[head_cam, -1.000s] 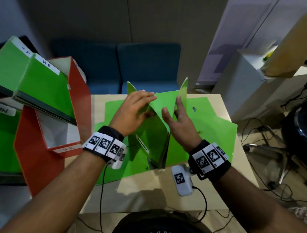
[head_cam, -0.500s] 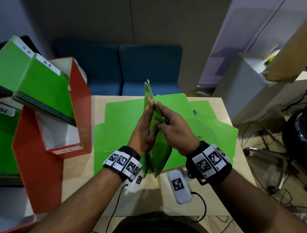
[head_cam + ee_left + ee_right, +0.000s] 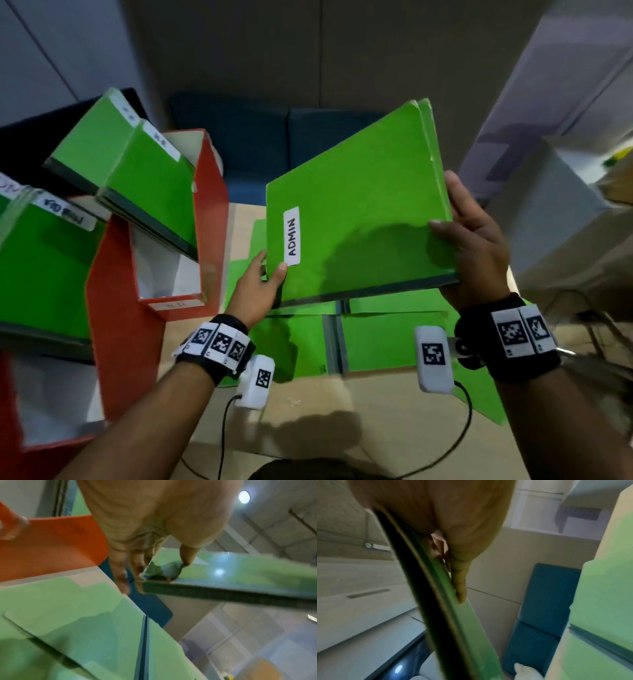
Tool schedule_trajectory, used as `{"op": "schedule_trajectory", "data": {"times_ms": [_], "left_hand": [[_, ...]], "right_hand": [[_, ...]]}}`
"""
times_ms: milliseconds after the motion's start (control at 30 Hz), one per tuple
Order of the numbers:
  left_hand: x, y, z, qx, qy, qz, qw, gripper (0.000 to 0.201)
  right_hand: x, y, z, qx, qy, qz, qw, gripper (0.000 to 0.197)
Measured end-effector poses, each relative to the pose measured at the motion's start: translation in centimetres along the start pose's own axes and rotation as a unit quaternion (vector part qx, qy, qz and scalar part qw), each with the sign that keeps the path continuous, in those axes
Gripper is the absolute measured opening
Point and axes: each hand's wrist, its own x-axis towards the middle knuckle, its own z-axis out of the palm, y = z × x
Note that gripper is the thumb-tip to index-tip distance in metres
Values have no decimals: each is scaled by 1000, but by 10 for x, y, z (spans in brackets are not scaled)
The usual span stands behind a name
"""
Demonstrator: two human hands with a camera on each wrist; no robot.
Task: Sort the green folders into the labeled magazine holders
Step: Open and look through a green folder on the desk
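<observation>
A closed green folder (image 3: pixel 363 212) with a white ADMIN label (image 3: pixel 292 236) is held up flat above the table. My right hand (image 3: pixel 469 240) grips its right edge, thumb on the cover and fingers behind (image 3: pixel 460 582). My left hand (image 3: pixel 260 284) pinches its lower left corner, thumb on top (image 3: pixel 187 555) and fingers beneath. Two red magazine holders stand at the left: one marked HR (image 3: pixel 209 219) holding green folders, and a nearer one (image 3: pixel 116 325) with more green folders.
Several open green folders (image 3: pixel 376 342) lie spread over the wooden table (image 3: pixel 308 411) under the held one. A blue sofa (image 3: pixel 260 137) sits behind the table. A white cabinet (image 3: pixel 565 212) and cables stand at the right.
The folder was open and upright between my hands a second ago. It has been closed, then lifted and turned so that its ADMIN cover faces up. My hands have moved apart to its edges.
</observation>
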Motion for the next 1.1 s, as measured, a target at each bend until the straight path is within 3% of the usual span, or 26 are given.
{"op": "schedule_trajectory", "data": {"times_ms": [100,167,267,400,500,600,800,933,1100], "left_hand": [[0,-2,-32,-8,60,35,998,69],[-2,1,-59,-31,104,42,993,66],[-13,11,-100,-51,147,66,986,76],[-36,34,-145,-62,204,109,971,67],[-59,49,-173,-91,266,173,944,58],[-82,55,-202,-76,339,222,911,49],[-126,45,-261,35,461,255,849,39],[-155,33,-297,68,510,245,822,40],[-185,27,-335,117,557,243,785,41]], "right_hand": [[14,25,-20,-80,5,18,997,65],[24,45,-26,-193,-27,29,980,71],[30,80,-14,-289,-56,53,954,63],[32,120,33,-313,-24,68,947,62],[32,140,83,-277,-20,67,958,60],[27,158,131,-238,-95,57,965,57],[8,195,221,-315,-286,68,903,62],[-15,212,279,-302,-373,59,875,70],[-47,227,338,-291,-434,68,850,87]]}}
